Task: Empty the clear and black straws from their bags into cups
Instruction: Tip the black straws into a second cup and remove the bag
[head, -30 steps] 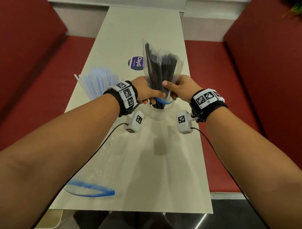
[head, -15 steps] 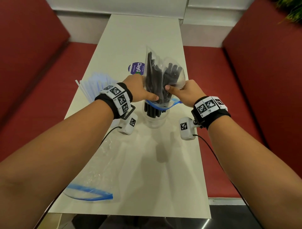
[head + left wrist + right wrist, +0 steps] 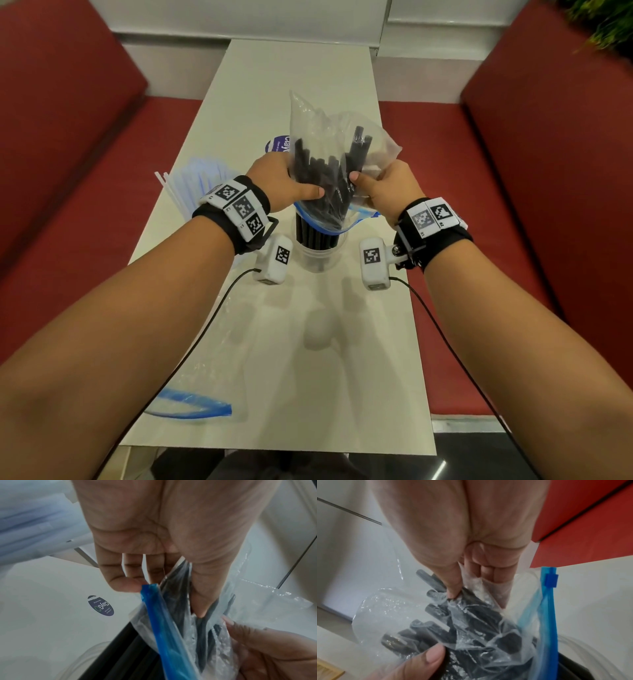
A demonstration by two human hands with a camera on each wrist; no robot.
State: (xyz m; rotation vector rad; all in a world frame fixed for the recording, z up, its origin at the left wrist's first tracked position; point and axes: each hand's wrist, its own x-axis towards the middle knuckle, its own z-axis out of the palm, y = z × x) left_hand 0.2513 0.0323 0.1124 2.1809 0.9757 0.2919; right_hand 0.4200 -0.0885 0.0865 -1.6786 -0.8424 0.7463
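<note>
A clear zip bag (image 3: 318,130) of black straws (image 3: 322,178) hangs upside down, its blue zip mouth (image 3: 329,228) over a clear cup (image 3: 320,255) at the table's middle. The lower ends of the straws stand in the cup. My left hand (image 3: 286,183) grips the bag's left side, thumb pressed on the straws (image 3: 204,614). On the right side, my right hand (image 3: 383,188) pinches the plastic and straws (image 3: 471,615). Clear straws (image 3: 198,181) stand bunched to the left, their cup hidden behind my left wrist.
An empty clear bag with a blue zip (image 3: 191,407) lies at the near left of the white table (image 3: 308,377). A purple round sticker (image 3: 279,149) sits beyond the bag. Red bench seats (image 3: 479,171) flank the table on both sides.
The bag has been drawn upward off the straws, leaving its top empty and crumpled. More of the straws now sit low in the cup. Both hands rose slightly with the bag.
</note>
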